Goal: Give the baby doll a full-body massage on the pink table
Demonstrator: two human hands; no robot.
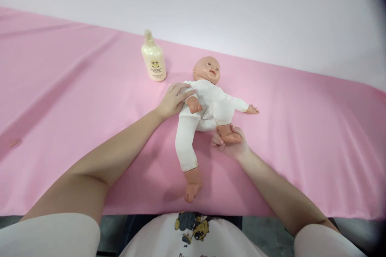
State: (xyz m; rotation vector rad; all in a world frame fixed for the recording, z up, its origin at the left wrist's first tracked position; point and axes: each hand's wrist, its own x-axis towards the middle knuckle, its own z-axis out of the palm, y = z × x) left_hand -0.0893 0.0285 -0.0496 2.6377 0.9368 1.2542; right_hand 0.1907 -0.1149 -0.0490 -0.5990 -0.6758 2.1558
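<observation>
A baby doll [208, 98] with a bare plastic head and a white cloth body lies on its back on the pink cloth. Its head points away from me. My left hand [174, 98] holds the doll's side and upper arm on the left, fingers laid over the white sleeve. My right hand [237, 144] is closed around the doll's foot [228, 133] on the right, and that leg is bent up toward the belly. The other leg [186, 144] stretches toward me, its foot near the table's front edge. The doll's right-side arm [241, 104] points outward.
A cream pump bottle [154, 62] with a cartoon label stands upright left of the doll's head. Pink cloth [90, 100] covers the table, with folds at left and right. Behind it rises a white surface [241, 16]. The table's front edge lies close to my body.
</observation>
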